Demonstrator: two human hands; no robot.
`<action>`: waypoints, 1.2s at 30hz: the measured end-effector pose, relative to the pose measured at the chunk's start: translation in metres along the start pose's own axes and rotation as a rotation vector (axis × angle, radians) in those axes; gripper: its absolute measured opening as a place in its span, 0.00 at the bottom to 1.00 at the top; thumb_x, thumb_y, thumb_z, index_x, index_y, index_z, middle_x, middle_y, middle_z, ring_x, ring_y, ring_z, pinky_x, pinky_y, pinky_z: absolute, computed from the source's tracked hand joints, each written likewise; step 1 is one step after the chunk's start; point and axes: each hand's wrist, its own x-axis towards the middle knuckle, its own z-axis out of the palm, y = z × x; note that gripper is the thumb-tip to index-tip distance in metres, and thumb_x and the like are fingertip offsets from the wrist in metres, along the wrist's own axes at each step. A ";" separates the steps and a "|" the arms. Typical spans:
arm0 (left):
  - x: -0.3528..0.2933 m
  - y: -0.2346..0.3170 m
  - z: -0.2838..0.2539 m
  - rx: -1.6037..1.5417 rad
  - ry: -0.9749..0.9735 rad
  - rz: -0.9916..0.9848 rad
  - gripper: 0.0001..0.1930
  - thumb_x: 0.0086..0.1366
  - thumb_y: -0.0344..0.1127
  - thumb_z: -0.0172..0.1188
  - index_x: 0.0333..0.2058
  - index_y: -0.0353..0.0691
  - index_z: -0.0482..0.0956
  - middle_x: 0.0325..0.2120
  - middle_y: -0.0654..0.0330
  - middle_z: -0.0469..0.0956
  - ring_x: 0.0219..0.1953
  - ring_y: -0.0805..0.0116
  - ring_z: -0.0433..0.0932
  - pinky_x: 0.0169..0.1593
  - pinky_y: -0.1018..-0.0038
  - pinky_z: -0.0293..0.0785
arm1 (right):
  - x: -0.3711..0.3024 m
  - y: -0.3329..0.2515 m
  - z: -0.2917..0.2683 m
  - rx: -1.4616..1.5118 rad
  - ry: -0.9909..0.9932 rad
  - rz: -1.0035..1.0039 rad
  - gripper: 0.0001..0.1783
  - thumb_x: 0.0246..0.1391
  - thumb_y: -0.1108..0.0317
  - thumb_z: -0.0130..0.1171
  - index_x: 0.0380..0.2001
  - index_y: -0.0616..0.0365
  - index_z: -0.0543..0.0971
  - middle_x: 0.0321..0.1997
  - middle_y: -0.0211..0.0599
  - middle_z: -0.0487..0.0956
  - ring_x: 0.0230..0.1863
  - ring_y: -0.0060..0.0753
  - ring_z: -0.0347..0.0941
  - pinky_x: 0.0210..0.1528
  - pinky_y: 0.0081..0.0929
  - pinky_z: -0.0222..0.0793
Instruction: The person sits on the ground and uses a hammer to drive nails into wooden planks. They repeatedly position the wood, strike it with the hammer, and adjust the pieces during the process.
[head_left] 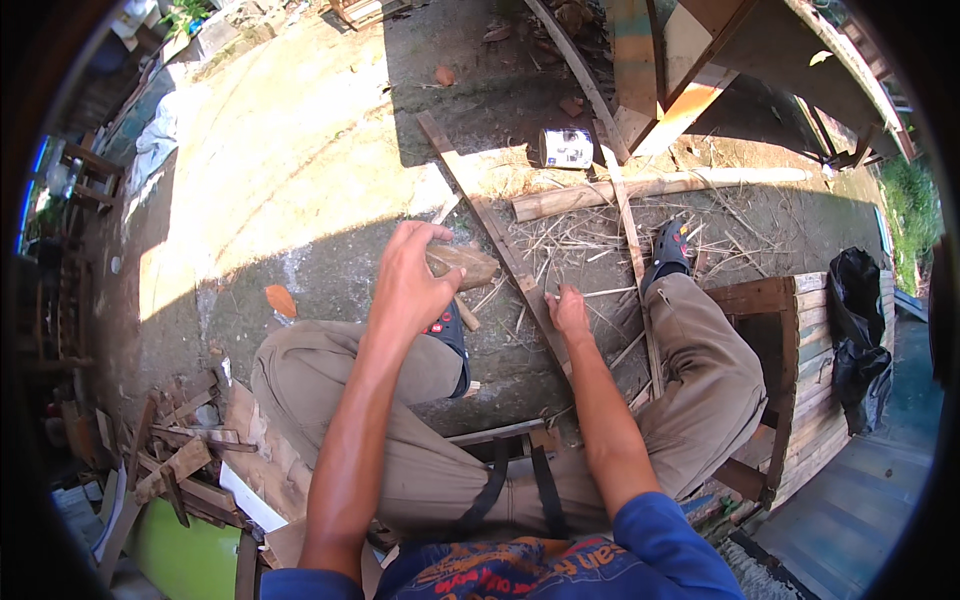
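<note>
My left hand (412, 270) grips a short brown wooden block (468, 264), thumb and fingers wrapped round it, above the ground. A long narrow wooden strip (490, 222) slants between my legs, from the sunlit concrete down toward my lap. Beside its right edge, my right hand (569, 312) is closed with thumb and forefinger pinched together. Whatever it pinches is too small to make out; a nail cannot be seen clearly. A second thin strip (627, 215) runs past my right foot.
A thick pole (660, 190) lies across scattered straw and splinters. Behind it lies a can (566, 148) with a printed label. A slatted wooden crate (815, 375) draped with a black plastic bag (858, 340) stands at right. Wood scraps (185, 465) pile up at lower left.
</note>
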 end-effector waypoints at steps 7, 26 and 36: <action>-0.003 -0.002 -0.012 -0.074 0.082 -0.020 0.20 0.50 0.29 0.72 0.44 0.37 0.80 0.46 0.50 0.76 0.51 0.52 0.77 0.53 0.63 0.73 | 0.014 -0.041 -0.074 0.127 -0.003 0.127 0.26 0.52 0.72 0.61 0.56 0.65 0.74 0.48 0.71 0.78 0.55 0.67 0.76 0.55 0.51 0.73; -0.018 0.003 -0.016 -0.397 0.058 0.385 0.21 0.48 0.30 0.74 0.43 0.40 0.82 0.45 0.55 0.76 0.52 0.59 0.75 0.58 0.67 0.70 | -0.035 -0.229 -0.243 -0.219 -0.374 -0.473 0.62 0.33 0.53 0.83 0.70 0.61 0.60 0.69 0.57 0.66 0.70 0.52 0.63 0.70 0.40 0.62; -0.002 -0.030 0.019 -0.446 0.003 0.320 0.28 0.45 0.31 0.77 0.47 0.40 0.78 0.49 0.55 0.73 0.55 0.59 0.74 0.61 0.66 0.71 | 0.003 -0.277 -0.256 -0.952 -0.506 -0.582 0.44 0.33 0.46 0.80 0.48 0.62 0.74 0.53 0.51 0.79 0.54 0.51 0.77 0.57 0.42 0.72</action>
